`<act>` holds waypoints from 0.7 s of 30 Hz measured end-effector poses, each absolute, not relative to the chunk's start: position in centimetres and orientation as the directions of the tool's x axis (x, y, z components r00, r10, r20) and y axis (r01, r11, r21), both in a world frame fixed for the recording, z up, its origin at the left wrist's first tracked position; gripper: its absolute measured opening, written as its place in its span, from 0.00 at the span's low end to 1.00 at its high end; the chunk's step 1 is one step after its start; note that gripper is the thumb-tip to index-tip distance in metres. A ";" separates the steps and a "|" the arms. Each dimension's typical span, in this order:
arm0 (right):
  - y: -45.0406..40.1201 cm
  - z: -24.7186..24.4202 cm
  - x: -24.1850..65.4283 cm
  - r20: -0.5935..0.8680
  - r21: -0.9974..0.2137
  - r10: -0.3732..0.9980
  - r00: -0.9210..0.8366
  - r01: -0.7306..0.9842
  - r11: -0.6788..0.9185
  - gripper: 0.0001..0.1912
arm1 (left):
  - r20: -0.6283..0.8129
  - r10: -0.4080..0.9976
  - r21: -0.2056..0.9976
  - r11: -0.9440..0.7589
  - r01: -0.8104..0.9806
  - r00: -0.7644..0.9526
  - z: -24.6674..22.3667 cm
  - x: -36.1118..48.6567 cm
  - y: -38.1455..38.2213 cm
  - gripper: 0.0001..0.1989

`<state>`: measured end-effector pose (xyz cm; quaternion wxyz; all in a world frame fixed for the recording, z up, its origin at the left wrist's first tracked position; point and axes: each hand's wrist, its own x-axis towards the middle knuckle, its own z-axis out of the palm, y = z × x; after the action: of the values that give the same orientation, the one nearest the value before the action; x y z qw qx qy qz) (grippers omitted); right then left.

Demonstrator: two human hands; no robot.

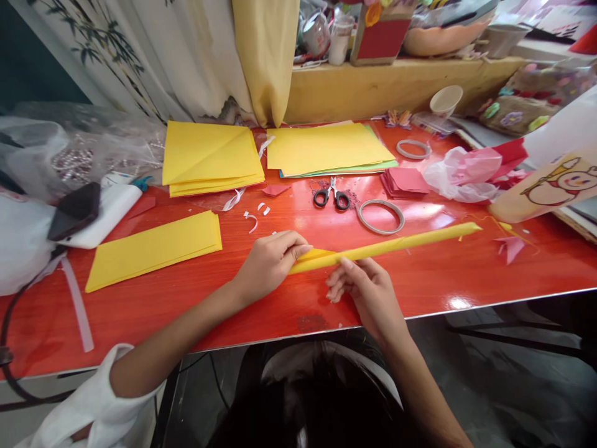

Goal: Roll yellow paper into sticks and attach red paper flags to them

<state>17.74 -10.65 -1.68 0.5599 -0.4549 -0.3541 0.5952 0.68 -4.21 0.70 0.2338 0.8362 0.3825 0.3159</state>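
A long, thin yellow paper tube (410, 241) slants up to the right above the red table. Its left end is in my left hand (270, 261), where thumb and fingers pinch it and a loose flap of paper shows. My right hand (370, 289) grips the tube near its middle between thumb and fingers, the other fingers curled below. Just beyond the tube lies a roll of narrow tape (381, 216). Scissors (332, 194) with black handles rest behind my hands, and folded yellow paper strips (158, 249) lie to the left.
Yellow sheets (212, 155) and a second paper stack (326, 149) lie at the back of the red table (280, 311). Red paper squares (405, 182), another tape roll (413, 149) and a cup with a cartoon (550, 186) stand right. A phone (77, 210) lies left.
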 end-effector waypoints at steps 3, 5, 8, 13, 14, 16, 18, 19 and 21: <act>-10.6 -1.5 17.8 -0.148 -0.913 0.987 0.056 -0.393 -0.115 0.14 | 0.385 0.746 0.584 -0.653 0.483 0.543 0.4 0.7 -4.2 0.07; -10.6 -1.4 17.8 -0.143 -0.916 0.988 0.052 -0.385 -0.113 0.15 | 0.405 0.714 0.554 -0.688 0.468 0.570 0.3 0.7 -4.3 0.07; -10.6 -1.4 17.8 -0.153 -0.925 0.987 0.046 -0.358 -0.127 0.12 | 0.380 0.719 0.568 -0.678 0.467 0.582 0.4 0.7 -4.3 0.07; -10.8 -1.3 18.0 -0.140 -0.924 0.988 0.064 -0.367 -0.107 0.10 | 0.243 0.823 0.650 -0.531 0.544 0.513 0.9 0.7 -4.2 0.07; -10.9 -1.3 18.0 -0.128 -0.923 0.990 0.064 -0.372 -0.096 0.08 | 0.226 0.839 0.662 -0.505 0.553 0.496 1.0 0.7 -4.1 0.08; -11.0 -1.3 18.2 -0.097 -0.918 0.992 0.076 -0.391 -0.059 0.04 | 0.214 0.864 0.682 -0.466 0.564 0.456 1.2 0.5 -3.9 0.08; -11.0 -1.3 18.4 -0.053 -0.914 0.994 0.093 -0.407 -0.011 0.06 | 0.219 0.881 0.686 -0.445 0.576 0.420 1.3 0.3 -3.7 0.09; -10.9 -1.3 18.5 -0.030 -0.912 0.994 0.103 -0.410 0.015 0.09 | 0.225 0.886 0.681 -0.441 0.584 0.406 1.3 0.2 -3.6 0.09; -10.7 -1.4 18.6 0.002 -0.905 0.992 0.122 -0.421 0.054 0.14 | 0.239 0.893 0.654 -0.439 0.617 0.381 1.4 -0.1 -3.2 0.09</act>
<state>18.62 -10.70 -1.42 0.6327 -0.4012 -0.3558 0.5587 -0.14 -3.21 1.43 0.2370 0.7966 0.4739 0.2911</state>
